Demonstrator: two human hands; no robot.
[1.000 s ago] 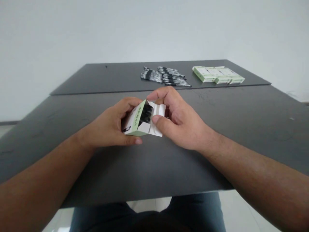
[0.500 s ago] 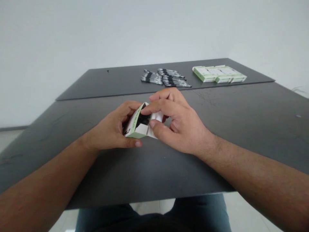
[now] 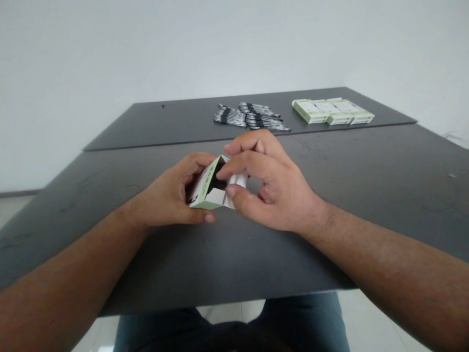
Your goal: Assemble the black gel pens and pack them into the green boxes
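Green-and-white box (image 3: 202, 189): centre of the frame, a bit left of the middle, held up over the near part of the table. Its open end is tilted toward the right, with dark contents (image 3: 219, 185) showing inside, too shadowy to pick out properly.

Left hand (image 3: 164, 195): comes in from the lower left, wrist pretty straight, wrapped around the box. Fingers bent over the far side, thumb stretched along the near lower edge, so yeah, it's got a solid hold.

Right hand (image 3: 274, 188): reaches in from the lower right, back of the hand partly up, fingers arched. Index finger bent into the box opening, thumb on the white flap (image 3: 240, 181), with a part-open gap between them. Can't tell if it's actually gripping anything, the lower fingers are tucked out of sight.

Pens (image 3: 252, 117): clear and black ones, grouped in bunches, upper middle, on the far panel.

Other boxes (image 3: 331, 111): lying flat together, upper right.

Table (image 3: 227, 266): dark grey, seam running across behind the hands.

Small black bit (image 3: 163, 106): upper left, on the far panel.
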